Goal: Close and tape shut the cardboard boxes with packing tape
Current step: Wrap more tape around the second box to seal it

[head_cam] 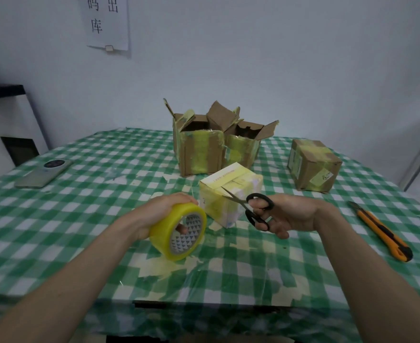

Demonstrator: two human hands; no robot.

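My left hand (158, 209) grips a yellow packing tape roll (178, 231), with fingers through its core, just above the table. My right hand (290, 214) holds black scissors (252, 206) by the handles, blades pointing left onto a small white box (231, 191) covered in yellowish tape, which stands between the hands. Behind it stand two brown cardboard boxes with flaps open, one on the left (199, 149) and one on the right (243, 144). A closed, taped brown box (313, 164) sits at the right.
An orange utility knife (382, 231) lies at the right on the green checked tablecloth (105, 169). A phone (43, 173) lies at the far left. Tape scraps stick to the cloth near the front edge. A white wall stands behind the table.
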